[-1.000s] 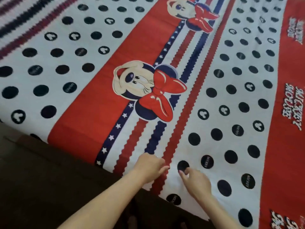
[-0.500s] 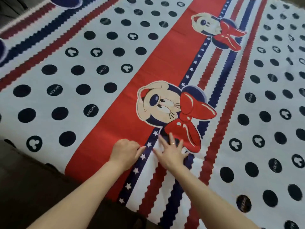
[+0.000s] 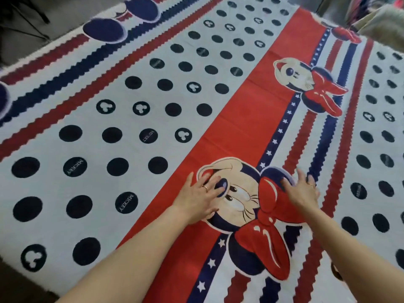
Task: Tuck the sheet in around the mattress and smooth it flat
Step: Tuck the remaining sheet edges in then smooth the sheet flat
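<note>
A bed fills nearly the whole view, with dark floor (image 3: 26,29) visible past its far left edge and a blurred pale bundle (image 3: 380,25) at the upper right. The sheet (image 3: 135,68) lies spread across the mattress, printed with white fields of dark dots, a broad red band, and zigzag stripes in red and navy. 2 printed cartoon mouse heads with red bows sit along the band: the near motif (image 3: 242,202) between the hands, the far motif (image 3: 306,84) higher up. The near edge of the sheet runs along the lower left, where it meets a dark strip (image 3: 13,287) below the mattress.

The left hand (image 3: 196,201) rests palm down on the sheet at the left side of the near motif, fingers extended and slightly spread, a ring on 1 finger, holding nothing. The right hand (image 3: 302,191) lies palm down on the upper part of the red bow, fingers straight and splayed, also ringed, gripping no fabric. Both forearms reach in from the bottom of the frame. The sheet around the hands appears flat, with faint creases crossing the red band farther up.
</note>
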